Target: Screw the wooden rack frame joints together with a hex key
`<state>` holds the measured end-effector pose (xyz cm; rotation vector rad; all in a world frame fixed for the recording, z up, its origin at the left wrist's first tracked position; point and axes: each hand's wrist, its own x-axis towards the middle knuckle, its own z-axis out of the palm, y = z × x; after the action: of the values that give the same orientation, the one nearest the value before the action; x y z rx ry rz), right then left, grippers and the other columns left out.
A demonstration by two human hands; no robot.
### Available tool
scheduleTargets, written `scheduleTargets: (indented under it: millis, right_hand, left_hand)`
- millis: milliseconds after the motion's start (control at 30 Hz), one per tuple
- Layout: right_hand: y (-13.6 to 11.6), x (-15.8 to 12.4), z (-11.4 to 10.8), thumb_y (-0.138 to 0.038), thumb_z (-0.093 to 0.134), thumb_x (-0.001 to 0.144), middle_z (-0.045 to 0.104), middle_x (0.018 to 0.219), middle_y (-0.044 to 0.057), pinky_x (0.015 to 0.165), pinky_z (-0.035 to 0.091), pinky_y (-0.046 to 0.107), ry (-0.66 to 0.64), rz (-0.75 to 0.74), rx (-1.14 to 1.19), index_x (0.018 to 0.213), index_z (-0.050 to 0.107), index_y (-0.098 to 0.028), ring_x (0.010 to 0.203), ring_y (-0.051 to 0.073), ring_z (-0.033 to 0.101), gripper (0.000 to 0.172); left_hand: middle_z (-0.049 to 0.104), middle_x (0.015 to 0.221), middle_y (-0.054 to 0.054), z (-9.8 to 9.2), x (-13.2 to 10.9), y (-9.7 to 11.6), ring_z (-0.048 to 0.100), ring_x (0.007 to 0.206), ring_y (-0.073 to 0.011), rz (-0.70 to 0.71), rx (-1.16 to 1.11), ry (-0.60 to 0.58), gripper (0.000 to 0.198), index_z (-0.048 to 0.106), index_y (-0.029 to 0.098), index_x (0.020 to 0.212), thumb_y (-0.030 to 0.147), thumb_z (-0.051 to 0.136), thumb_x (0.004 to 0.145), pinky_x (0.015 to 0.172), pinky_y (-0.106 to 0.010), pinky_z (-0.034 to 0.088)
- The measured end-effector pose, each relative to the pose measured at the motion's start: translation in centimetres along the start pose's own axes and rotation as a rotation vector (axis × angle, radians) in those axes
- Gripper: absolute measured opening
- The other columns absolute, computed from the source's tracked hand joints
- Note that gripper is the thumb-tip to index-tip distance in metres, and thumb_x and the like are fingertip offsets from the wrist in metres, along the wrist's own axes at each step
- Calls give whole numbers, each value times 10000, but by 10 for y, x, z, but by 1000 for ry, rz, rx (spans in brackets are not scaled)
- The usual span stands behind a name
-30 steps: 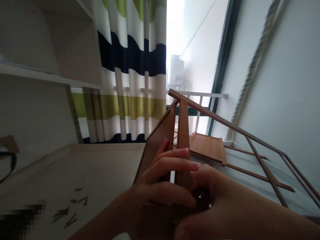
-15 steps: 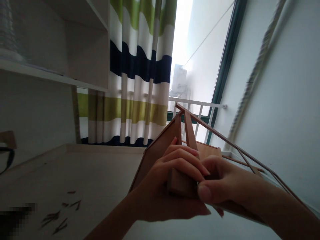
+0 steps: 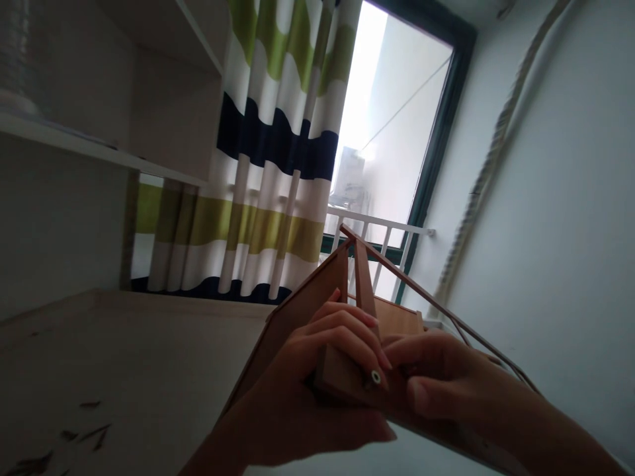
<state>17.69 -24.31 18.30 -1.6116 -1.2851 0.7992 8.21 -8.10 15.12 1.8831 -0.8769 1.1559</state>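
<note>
A brown wooden frame (image 3: 364,281) with flat panels (image 3: 310,291) stretches away from me, tilted. My left hand (image 3: 317,377) is closed around the near end of one of its wooden bars (image 3: 342,377), fingers over the top and thumb below. On that bar, beside my left fingertips, a small round fitting with a pale ring (image 3: 376,377) shows. My right hand (image 3: 451,377) is curled against the frame just right of the fitting, index fingertip close to my left fingers and thumb bent in front. Its other fingers are hidden.
Several small dark pieces (image 3: 94,433) lie on the pale surface at lower left. A white shelf (image 3: 109,155) juts out above it. Behind are a striped curtain (image 3: 278,192), a white railing (image 3: 381,221) and a window; a thick rope (image 3: 476,192) hangs along the right wall.
My right thumb has moved off the bar's end, and the pale-ringed fitting now shows there. The frame and both hands sit slightly lower and further left as the view tilts.
</note>
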Motion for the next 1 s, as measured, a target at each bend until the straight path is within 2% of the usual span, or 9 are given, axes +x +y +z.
scheduleTargets:
  millis: [133,200,233,333,467,600,733,833,1000]
  right_hand:
    - [0,-13,-6,-435,540,772,516,703,0,661,376,218,306,-27,-184,947,637,-183,698,102,465,321]
    - [0,-17,-8,-360,487,828,509,683,-9,699,389,213,467,-133,-257,1002,615,-222,704,93,481,256]
    - [-1,-18,-8,-322,468,844,499,666,-17,680,397,200,505,-229,-290,1029,599,-243,676,82,481,240]
    - [-7,-20,-5,-215,421,867,510,694,-25,563,417,167,485,-460,-399,1128,518,-298,588,57,469,291]
    - [-16,-20,7,-135,445,839,586,881,-21,571,480,179,463,-546,-531,1210,355,-335,644,75,549,431]
    - [-21,-21,18,-135,495,812,599,929,-43,653,481,166,527,-612,-754,998,459,-303,767,90,581,253]
    - [-24,-19,23,-172,560,775,582,879,-17,646,475,134,556,-702,-889,852,558,-241,751,85,570,103]
    - [-25,-16,26,-164,572,761,547,828,1,635,473,121,608,-771,-898,811,595,-217,676,68,547,77]
    - [-23,-11,27,-150,554,766,544,831,13,577,458,114,641,-759,-909,825,598,-212,690,76,537,96]
  left_hand:
    - [607,786,-4,0,-1,0,531,887,-151,11,20,-9,248,563,163,761,240,724,588,937,-309,349]
    - [611,796,-5,0,-2,0,533,887,-149,12,27,-17,243,565,163,760,248,720,594,926,-302,360]
    - [613,799,-6,-1,-2,0,534,889,-150,10,29,-23,239,568,162,761,253,717,598,918,-298,367]
    - [617,800,-9,-2,-2,0,535,890,-153,7,29,-33,243,576,161,762,274,716,598,909,-295,376]
    - [618,819,-20,-3,-2,1,528,914,-165,2,30,-32,242,580,159,769,284,709,607,936,-313,363]
    - [617,833,-20,-1,-1,0,522,933,-165,34,38,-5,245,583,162,781,271,712,604,956,-316,355]
    - [616,834,-38,1,-2,-3,527,936,-184,46,7,8,247,580,159,810,260,701,620,902,-354,413]
    - [614,823,-32,1,-4,-4,528,940,-189,48,13,11,239,585,171,805,244,707,614,891,-373,425]
    - [616,822,-29,0,-3,-3,536,924,-183,63,29,17,234,590,177,802,252,706,613,884,-361,436]
